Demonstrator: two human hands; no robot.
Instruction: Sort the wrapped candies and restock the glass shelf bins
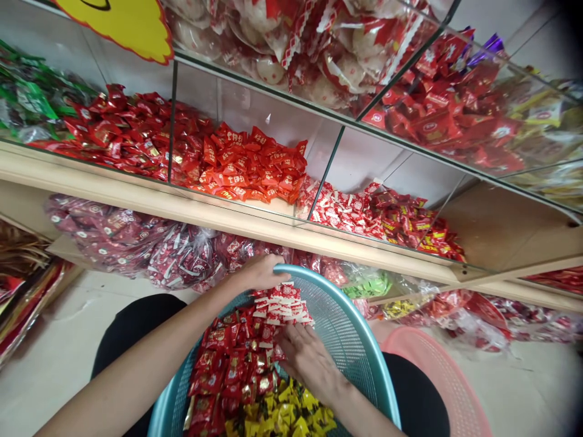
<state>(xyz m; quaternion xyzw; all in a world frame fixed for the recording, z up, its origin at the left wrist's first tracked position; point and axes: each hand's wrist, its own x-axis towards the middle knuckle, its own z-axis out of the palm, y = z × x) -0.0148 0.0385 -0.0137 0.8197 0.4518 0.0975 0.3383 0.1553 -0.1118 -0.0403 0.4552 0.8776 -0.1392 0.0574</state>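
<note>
A teal plastic basket point(387, 388) stands between the knees, with wrapped candies inside. My left hand point(262, 273) is closed over its far rim. Inside the basket, my right hand point(307, 358) lies against the red-and-white wrapped candies point(282, 300), fingers stretched out and palm down; its fingertips are partly hidden among the wrappers. To its left are glossy red wrapped candies point(218, 352), some with gold marks. Yellow wrapped candies point(282, 413) fill the near part of the basket, below my right wrist.
A wooden shelf point(136, 191) with clear-fronted bins of red candies point(255, 161) runs across ahead. Below it lie large plastic bags of wrapped candy point(182, 255). A pink basket point(437, 364) sits on the floor at the right, beside the knee. Another candy-filled tier point(273, 54) overhangs above.
</note>
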